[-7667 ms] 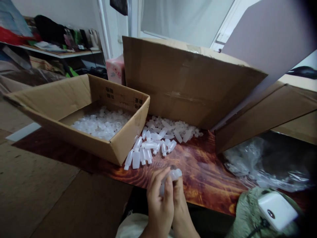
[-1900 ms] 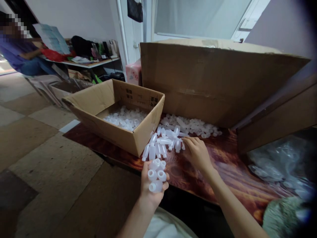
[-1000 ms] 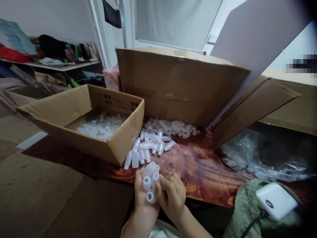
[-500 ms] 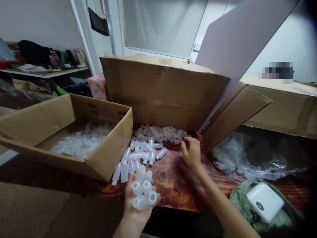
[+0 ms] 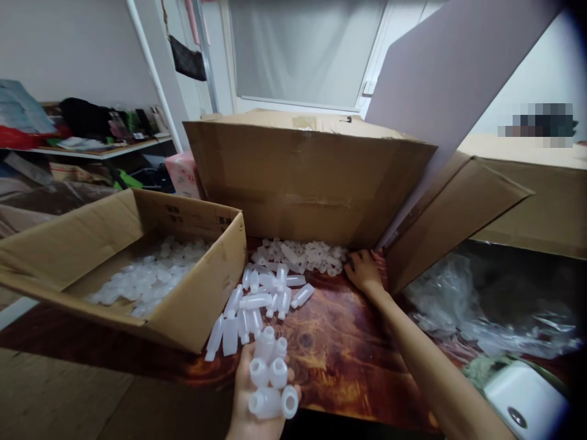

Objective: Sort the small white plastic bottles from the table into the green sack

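My left hand (image 5: 245, 397), palm up at the table's near edge, is closed around several translucent white plastic bottles (image 5: 268, 373), their open necks turned up and toward me. My right hand (image 5: 364, 273) reaches to the back of the table, at the right end of a heap of small translucent caps (image 5: 316, 255). Its fingers are bent downward and slightly apart against the tabletop, and I see nothing held in them. Between the hands and the left carton, loose empty bottles (image 5: 257, 300) lie in a scattered group, mostly on their sides.
An open carton (image 5: 220, 269) on the left holds a layer of translucent pieces (image 5: 151, 275). Behind the caps stands a large carton (image 5: 302, 177). Another carton (image 5: 477, 208) with clear plastic bagging (image 5: 454, 299) is at right, near a white device (image 5: 525, 400). Glossy brown wood forms the tabletop (image 5: 339, 342).
My right hand has moved slightly right and lowered onto the table beside the caps. The left hand still holds the bottles. The whole view has shifted, so most things appear lower.
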A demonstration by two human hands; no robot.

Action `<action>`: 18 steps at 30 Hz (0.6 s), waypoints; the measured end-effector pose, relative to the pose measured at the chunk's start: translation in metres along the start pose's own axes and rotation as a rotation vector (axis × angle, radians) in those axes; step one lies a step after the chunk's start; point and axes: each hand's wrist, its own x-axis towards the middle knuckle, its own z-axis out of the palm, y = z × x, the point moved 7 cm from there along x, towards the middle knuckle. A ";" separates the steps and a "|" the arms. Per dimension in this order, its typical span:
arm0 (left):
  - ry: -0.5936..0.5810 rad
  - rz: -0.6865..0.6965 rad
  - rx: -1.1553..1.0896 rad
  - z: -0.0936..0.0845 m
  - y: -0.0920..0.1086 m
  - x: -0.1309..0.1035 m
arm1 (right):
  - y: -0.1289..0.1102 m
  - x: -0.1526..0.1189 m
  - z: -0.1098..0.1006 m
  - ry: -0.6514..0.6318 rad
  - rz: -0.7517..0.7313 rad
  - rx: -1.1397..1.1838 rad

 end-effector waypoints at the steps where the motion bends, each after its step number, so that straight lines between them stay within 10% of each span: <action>1: 0.023 0.008 0.011 0.002 0.001 -0.002 | 0.002 -0.001 0.000 0.002 0.021 0.013; 10: 0.062 -0.117 -0.050 0.012 0.000 -0.026 | -0.009 -0.043 -0.019 -0.002 0.175 0.378; 18: -0.176 -0.344 0.317 -0.030 -0.058 -0.063 | -0.083 -0.169 -0.047 -0.197 0.294 1.106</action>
